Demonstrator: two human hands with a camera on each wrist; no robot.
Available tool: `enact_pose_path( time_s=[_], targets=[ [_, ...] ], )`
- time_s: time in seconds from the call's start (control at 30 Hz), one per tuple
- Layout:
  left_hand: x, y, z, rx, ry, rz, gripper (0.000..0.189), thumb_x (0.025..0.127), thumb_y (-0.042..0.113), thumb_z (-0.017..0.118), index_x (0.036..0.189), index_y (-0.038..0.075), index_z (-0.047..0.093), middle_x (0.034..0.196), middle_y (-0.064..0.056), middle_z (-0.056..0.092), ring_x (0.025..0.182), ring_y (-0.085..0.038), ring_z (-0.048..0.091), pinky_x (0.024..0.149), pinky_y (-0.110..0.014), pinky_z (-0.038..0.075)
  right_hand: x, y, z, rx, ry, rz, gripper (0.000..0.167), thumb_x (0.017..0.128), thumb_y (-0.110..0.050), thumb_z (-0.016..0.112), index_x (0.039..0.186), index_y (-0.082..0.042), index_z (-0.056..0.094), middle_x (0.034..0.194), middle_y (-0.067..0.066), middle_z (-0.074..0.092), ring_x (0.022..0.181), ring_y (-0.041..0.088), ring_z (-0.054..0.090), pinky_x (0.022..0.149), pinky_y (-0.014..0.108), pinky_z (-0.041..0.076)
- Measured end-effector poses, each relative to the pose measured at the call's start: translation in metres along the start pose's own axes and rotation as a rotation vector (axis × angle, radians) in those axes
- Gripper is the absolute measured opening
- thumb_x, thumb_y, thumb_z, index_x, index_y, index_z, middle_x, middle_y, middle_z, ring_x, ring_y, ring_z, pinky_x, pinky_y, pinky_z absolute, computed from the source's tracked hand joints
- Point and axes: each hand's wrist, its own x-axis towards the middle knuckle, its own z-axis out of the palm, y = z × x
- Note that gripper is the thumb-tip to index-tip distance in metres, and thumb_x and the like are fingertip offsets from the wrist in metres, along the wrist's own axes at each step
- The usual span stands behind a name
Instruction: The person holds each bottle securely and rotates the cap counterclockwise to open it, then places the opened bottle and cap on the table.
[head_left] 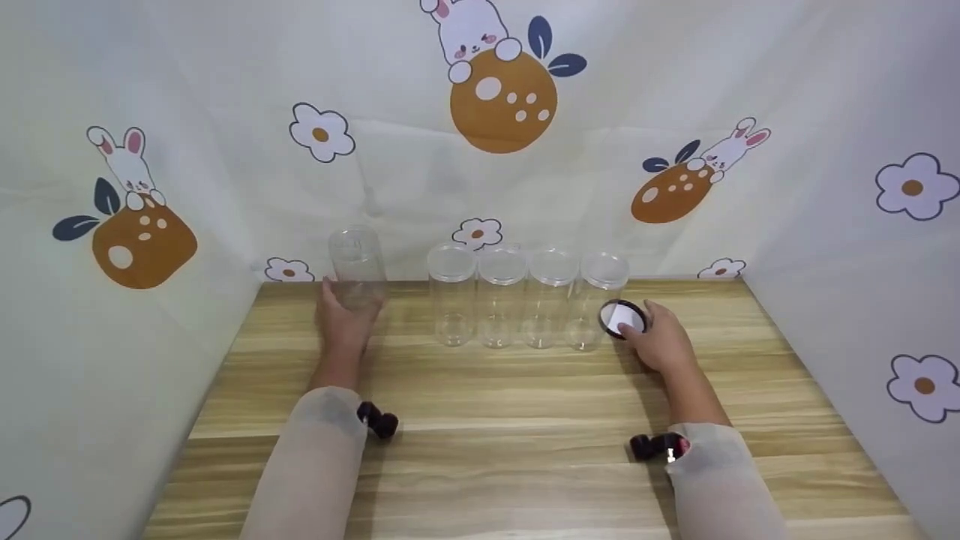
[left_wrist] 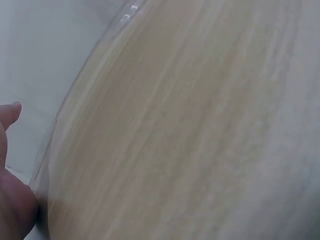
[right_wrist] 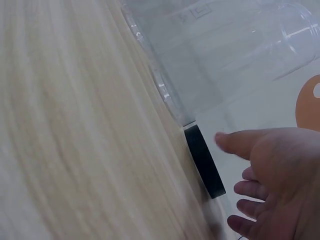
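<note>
A clear cylindrical jar (head_left: 358, 259) stands at the far left, and my left hand (head_left: 346, 319) grips its lower part, fingers on one side and thumb on the other. In the left wrist view only a bit of that hand (left_wrist: 15, 205) shows at the left edge. On the right, my right hand (head_left: 664, 339) is over a round black-rimmed lid (head_left: 622, 319) with a white inside; the thumb overlaps it in the head view. From the right wrist view the lid (right_wrist: 205, 161) lies on the table, with the thumb tip apart from it and the fingers loosely bent.
Several clear jars with round rims (head_left: 502, 300) stand in a row at the back of the wood-grain table (head_left: 510, 442), left of the lid. Behind and beside the table hangs a pale cloth (head_left: 405, 172) printed with rabbits, oranges and flowers.
</note>
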Motion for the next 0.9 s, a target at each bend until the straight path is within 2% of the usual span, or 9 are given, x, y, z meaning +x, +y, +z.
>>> enact_pose_path(
  time_s=[0.1,0.17,0.23,0.37,0.5,0.63,0.73,0.8,0.9],
  targets=[
    [-0.007,-0.001,-0.001,-0.023,0.048,-0.005,0.122,0.085,0.034,0.088,0.173,0.015,0.006,0.18,-0.016,0.013,0.167,-0.035,0.015,0.138,-0.05,0.017,-0.002,-0.005,-0.004,0.047,0.049,0.003,0.076,0.106,-0.036,0.061,0.163,0.006,0.033,0.168,0.034,0.035,0.159,0.052,0.029,0.132,0.063,0.025],
    [-0.013,-0.001,0.0,-0.069,0.077,-0.013,0.116,0.086,0.032,0.088,0.172,0.011,0.012,0.177,-0.018,0.019,0.166,-0.035,0.02,0.137,-0.048,0.021,-0.005,-0.009,-0.007,0.099,0.093,-0.003,0.07,0.108,-0.034,0.057,0.164,0.002,0.035,0.169,0.031,0.036,0.159,0.051,0.03,0.132,0.062,0.026],
    [-0.019,0.0,0.0,-0.13,0.085,-0.047,0.105,0.089,0.03,0.084,0.169,0.011,0.018,0.174,-0.016,0.024,0.163,-0.033,0.024,0.136,-0.047,0.025,-0.007,-0.013,-0.01,0.176,0.151,-0.013,0.064,0.109,-0.03,0.054,0.164,-0.002,0.038,0.169,0.026,0.039,0.158,0.048,0.034,0.131,0.061,0.03],
    [-0.031,0.003,0.004,-0.211,0.109,-0.061,0.08,0.095,0.028,0.076,0.159,0.006,0.034,0.161,-0.016,0.038,0.153,-0.031,0.037,0.13,-0.045,0.033,-0.013,-0.025,-0.017,0.358,0.271,-0.05,0.056,0.112,-0.03,0.048,0.163,-0.007,0.043,0.168,0.016,0.046,0.157,0.037,0.041,0.129,0.054,0.037],
    [-0.041,0.005,0.007,-0.236,0.102,-0.041,0.073,0.095,0.029,0.076,0.153,0.002,0.041,0.152,-0.016,0.044,0.144,-0.032,0.043,0.126,-0.045,0.036,-0.019,-0.039,-0.022,0.478,0.33,-0.094,0.057,0.113,-0.037,0.047,0.163,-0.009,0.044,0.166,0.009,0.051,0.156,0.028,0.043,0.129,0.049,0.037],
    [-0.05,0.006,0.007,-0.178,0.053,-0.041,0.074,0.096,0.038,0.074,0.154,0.006,0.041,0.153,-0.012,0.048,0.144,-0.029,0.045,0.125,-0.045,0.037,-0.026,-0.053,-0.027,0.54,0.342,-0.126,0.059,0.112,-0.04,0.05,0.163,-0.012,0.044,0.165,0.006,0.052,0.153,0.026,0.048,0.129,0.047,0.039],
    [-0.055,0.006,0.007,-0.142,-0.013,-0.041,0.071,0.098,0.041,0.07,0.155,0.009,0.042,0.155,-0.008,0.05,0.147,-0.026,0.045,0.126,-0.045,0.038,-0.032,-0.061,-0.029,0.573,0.348,-0.16,0.058,0.112,-0.04,0.052,0.162,-0.012,0.045,0.165,0.005,0.053,0.151,0.027,0.05,0.128,0.047,0.039],
    [-0.057,0.007,0.009,-0.172,-0.075,-0.032,0.068,0.099,0.034,0.068,0.156,0.008,0.041,0.157,-0.01,0.049,0.15,-0.027,0.044,0.128,-0.045,0.038,-0.035,-0.066,-0.031,0.584,0.352,-0.183,0.057,0.112,-0.039,0.052,0.162,-0.011,0.046,0.164,0.005,0.053,0.151,0.027,0.05,0.128,0.046,0.04],
    [-0.06,0.008,0.015,-0.195,-0.168,-0.02,0.068,0.096,0.021,0.064,0.158,0.008,0.038,0.162,-0.009,0.046,0.154,-0.027,0.039,0.13,-0.044,0.035,-0.04,-0.074,-0.033,0.621,0.363,-0.217,0.055,0.112,-0.038,0.053,0.16,-0.012,0.049,0.163,0.003,0.055,0.147,0.026,0.053,0.126,0.037,0.042]
  ],
)
